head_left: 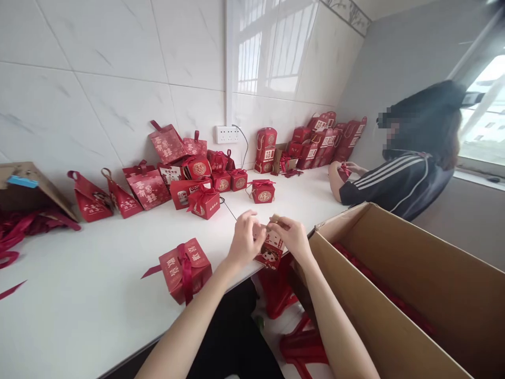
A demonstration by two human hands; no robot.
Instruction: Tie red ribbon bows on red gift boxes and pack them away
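Observation:
My left hand (244, 241) and my right hand (291, 237) both pinch the top of a small red gift box (270, 251) with a cartoon print, held over the front edge of the white table (98, 295). Fingers of both hands are closed on its upper flaps. A finished red box with a ribbon (185, 269) stands on the table just left of my left hand.
Many red gift boxes and bags (197, 179) line the tiled wall. Red ribbons (19, 231) lie at the far left. A large open cardboard box (394, 295) sits at my right. Another person (402, 163) in a dark striped jacket works at the table's far right end.

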